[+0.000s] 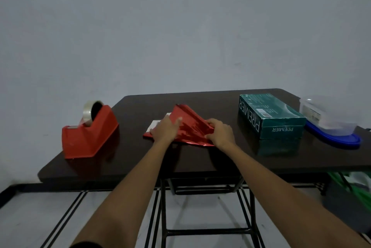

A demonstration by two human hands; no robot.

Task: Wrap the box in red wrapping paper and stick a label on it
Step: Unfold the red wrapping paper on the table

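Head view shows the red wrapping paper [187, 125] folded in the middle of the table [128, 159], well apart from the green box [270, 118] at the right. The left hand [165, 128] lies flat and open on the paper; the right hand [219, 132] pinches its right edge. The paper looks thin, light and slippery, so it may crease or tear; better to hold it by the edges. The box seems light and stiff.
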